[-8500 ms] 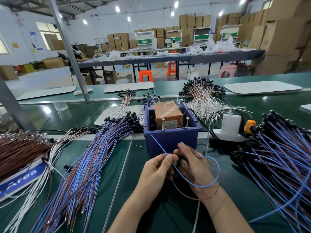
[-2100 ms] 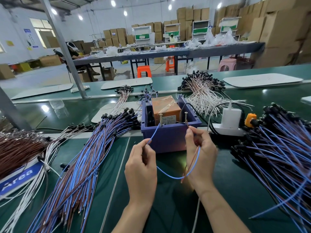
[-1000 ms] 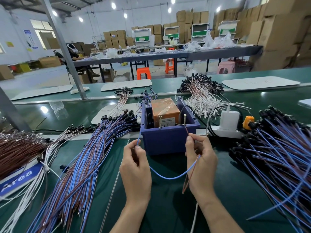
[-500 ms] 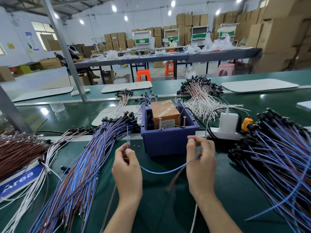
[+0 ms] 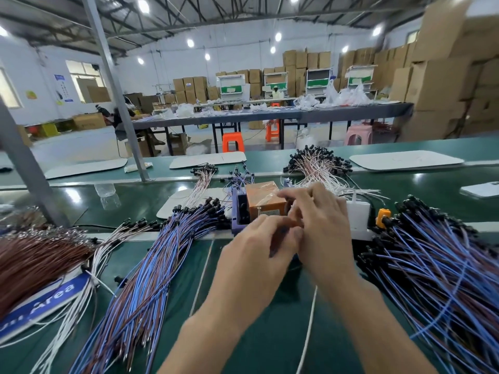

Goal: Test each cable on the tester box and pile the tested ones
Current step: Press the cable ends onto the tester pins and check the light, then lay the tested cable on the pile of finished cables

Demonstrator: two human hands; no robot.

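Note:
The purple tester box [image 5: 237,211] holds an orange block [image 5: 266,201] at the table's middle. Both my hands meet right in front of it, blurred by motion. My left hand [image 5: 256,249] has its fingers curled round a dark streak of the blue-and-brown cable [image 5: 277,240]. My right hand [image 5: 321,222] lies over the box's right half, its fingers reaching left above the block. Its grip is hidden by blur. A big pile of blue and brown cables [image 5: 151,279] lies to the left, and another pile [image 5: 432,265] to the right.
A white power adapter [image 5: 357,214] and an orange plug [image 5: 383,215] sit right of the box. Brown wires [image 5: 35,260] and a blue "Area" sign [image 5: 51,298] lie far left. White-pink cables [image 5: 318,168] are heaped behind. A white cord [image 5: 307,333] runs toward me.
My hands, half a second ago spread apart with the cable slung between them, have come together in front of the box. The view has tilted up a little.

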